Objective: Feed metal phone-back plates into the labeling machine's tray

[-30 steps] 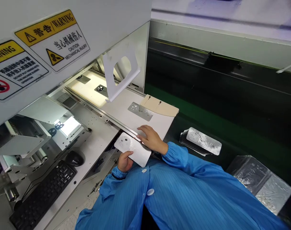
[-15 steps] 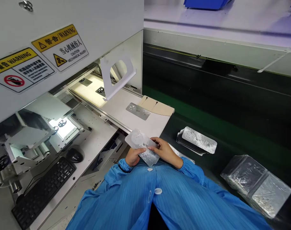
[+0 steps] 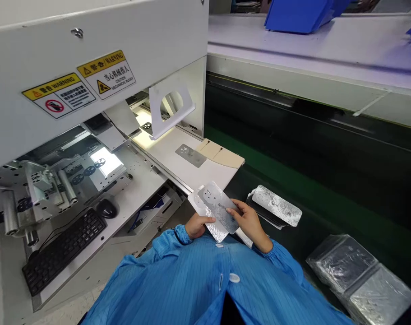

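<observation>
Close to my chest I hold two thin silvery phone back covers with camera holes. My left hand grips the lower cover from beneath. My right hand pinches the upper cover, which overlaps the lower one and sits slightly to its right. Both hands are closed on the covers. Another cover lies flat on the white machine table, beside a beige plate. A stack of covers rests just right of my right hand on the green conveyor belt.
A white machine housing with warning labels overhangs at the left. A keyboard and mouse sit on its lower shelf. Wrapped packs lie at lower right. A blue bin stands at the back.
My right hand left the table edge and joined the left hand. The single white-looking cover became two overlapping silvery covers, drawn right and nearer my chest. The view tilted up.
</observation>
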{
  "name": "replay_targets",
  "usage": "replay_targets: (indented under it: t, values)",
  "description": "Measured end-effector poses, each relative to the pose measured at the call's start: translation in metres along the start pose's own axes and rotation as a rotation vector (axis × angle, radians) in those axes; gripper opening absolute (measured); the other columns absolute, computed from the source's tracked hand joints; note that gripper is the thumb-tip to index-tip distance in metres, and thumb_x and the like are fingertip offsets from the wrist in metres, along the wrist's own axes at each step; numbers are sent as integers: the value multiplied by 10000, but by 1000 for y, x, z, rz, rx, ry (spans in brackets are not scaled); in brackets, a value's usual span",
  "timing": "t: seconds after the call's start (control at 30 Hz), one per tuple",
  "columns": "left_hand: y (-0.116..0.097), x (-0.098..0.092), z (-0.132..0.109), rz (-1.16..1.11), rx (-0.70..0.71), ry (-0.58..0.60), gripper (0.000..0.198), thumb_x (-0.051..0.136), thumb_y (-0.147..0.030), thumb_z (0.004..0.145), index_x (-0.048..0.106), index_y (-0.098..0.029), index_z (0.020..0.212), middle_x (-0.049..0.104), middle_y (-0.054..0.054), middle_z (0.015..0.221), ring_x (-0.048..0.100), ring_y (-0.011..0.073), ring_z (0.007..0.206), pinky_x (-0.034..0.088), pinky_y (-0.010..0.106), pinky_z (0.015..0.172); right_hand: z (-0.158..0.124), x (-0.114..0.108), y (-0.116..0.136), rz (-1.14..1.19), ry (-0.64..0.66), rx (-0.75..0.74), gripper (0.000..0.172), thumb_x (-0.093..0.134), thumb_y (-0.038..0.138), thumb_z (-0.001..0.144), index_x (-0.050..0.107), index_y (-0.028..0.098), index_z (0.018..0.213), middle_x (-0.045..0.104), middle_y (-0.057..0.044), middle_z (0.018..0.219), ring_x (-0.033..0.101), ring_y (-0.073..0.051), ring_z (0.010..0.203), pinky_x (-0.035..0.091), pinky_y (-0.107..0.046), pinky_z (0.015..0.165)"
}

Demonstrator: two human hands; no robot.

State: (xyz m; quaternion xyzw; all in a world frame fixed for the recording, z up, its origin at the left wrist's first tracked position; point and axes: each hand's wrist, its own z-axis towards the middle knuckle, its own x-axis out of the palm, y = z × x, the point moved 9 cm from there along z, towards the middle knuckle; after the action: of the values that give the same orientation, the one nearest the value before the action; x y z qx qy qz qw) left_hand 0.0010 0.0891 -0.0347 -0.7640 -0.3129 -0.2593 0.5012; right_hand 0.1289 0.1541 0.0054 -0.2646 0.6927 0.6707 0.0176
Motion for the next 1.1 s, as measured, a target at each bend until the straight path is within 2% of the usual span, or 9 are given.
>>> replay_targets:
  t: [0.13,0.23,0.3,0.4,0.5,0.6,0.7,0.9,1.1]
  values:
    - [6,2,-1,-12,44,-89,583,783,-205,515,633,-142,1075,728,96,895,638,318,963,407,478,936,-4,-2,-5,5,53,-10,420,596,412,741,608,189,1098,669,-85,1050,622,-252,944,492,-406,837]
    - [6,7,-5,-29,81,-126,593,788,-202,497,636,-146,1067,729,87,882,633,328,966,396,484,942,-6,-6,-7,-9,80,-8,490,590,436,751,543,189,1171,666,-79,975,624,-234,882,511,-380,772]
    - [5,11,-8,-39,105,-124,577,786,-203,500,642,-151,1056,729,82,880,621,340,984,382,492,949,-7,-7,-6,-40,99,-26,471,576,450,763,540,197,1159,657,-70,940,620,-224,853,512,-369,750]
    - [4,14,-13,-38,129,-112,554,793,-221,506,651,-143,1036,728,89,877,601,359,1012,363,498,959,-7,-11,-1,-129,78,-103,441,569,464,769,558,212,1130,635,-69,965,605,-223,867,508,-380,768]
    - [5,14,-16,-29,155,-116,573,808,-253,497,647,-134,1033,723,108,900,584,367,1039,356,498,965,-9,-14,11,-221,29,-241,430,541,474,792,571,215,1134,592,-90,1052,574,-239,959,501,-403,809]
    - [7,15,-17,-25,178,-120,599,813,-278,496,636,-139,1050,716,119,928,578,365,1051,351,495,972,-14,-8,22,-286,50,-352,392,503,473,830,605,217,1109,547,-109,1152,532,-258,1075,480,-421,878]
    - [8,17,-19,-26,195,-119,609,811,-290,501,630,-140,1063,710,127,950,575,365,1057,344,497,981,-20,2,25,-318,125,-402,414,499,485,845,590,227,1156,520,-109,1229,511,-268,1133,448,-440,946]
    - [9,16,-25,-10,202,-143,598,814,-309,502,643,-125,1045,710,134,932,580,365,1047,338,497,990,-27,17,23,-361,231,-441,660,588,575,757,468,222,1302,451,-121,1319,465,-292,1203,415,-454,1002]
    - [7,16,-27,-19,205,-163,639,830,-308,472,643,-138,1059,720,109,874,616,340,986,345,507,987,-26,18,21,-337,227,-466,594,561,552,788,484,223,1276,468,-124,1304,457,-289,1208,410,-469,1000]
